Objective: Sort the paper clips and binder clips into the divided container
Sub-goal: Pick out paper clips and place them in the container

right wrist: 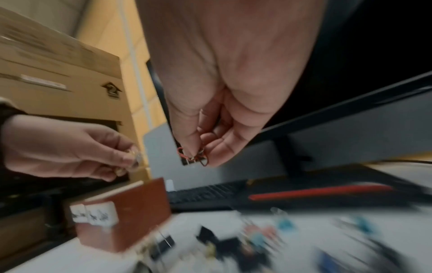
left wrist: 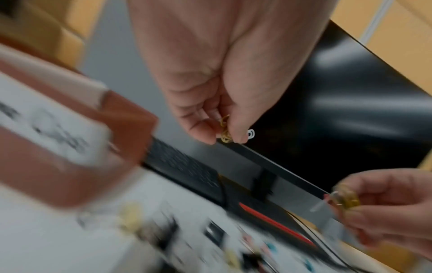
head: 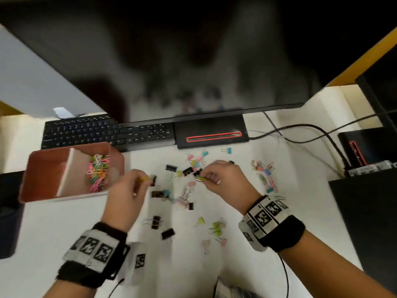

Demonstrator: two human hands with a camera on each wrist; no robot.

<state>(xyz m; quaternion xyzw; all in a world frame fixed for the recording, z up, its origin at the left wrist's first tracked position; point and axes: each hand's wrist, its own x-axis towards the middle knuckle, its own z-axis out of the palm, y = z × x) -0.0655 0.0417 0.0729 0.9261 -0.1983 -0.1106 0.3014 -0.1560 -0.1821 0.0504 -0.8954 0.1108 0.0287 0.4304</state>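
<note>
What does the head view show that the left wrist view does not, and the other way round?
Only the head view looks into the divided container: colourful paper clips fill its right compartment, while the left one looks empty. It also shows the binder clips spread over the white desk.

Only the left wrist view shows the left hand from below, its fingertips pinching a yellow clip.

Both show the container, the keyboard, the right hand and both hands holding something small.

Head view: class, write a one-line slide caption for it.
Both hands, left and right, pinch small clips above scattered binder clips; paper clips fill one compartment of the divided container.
</note>
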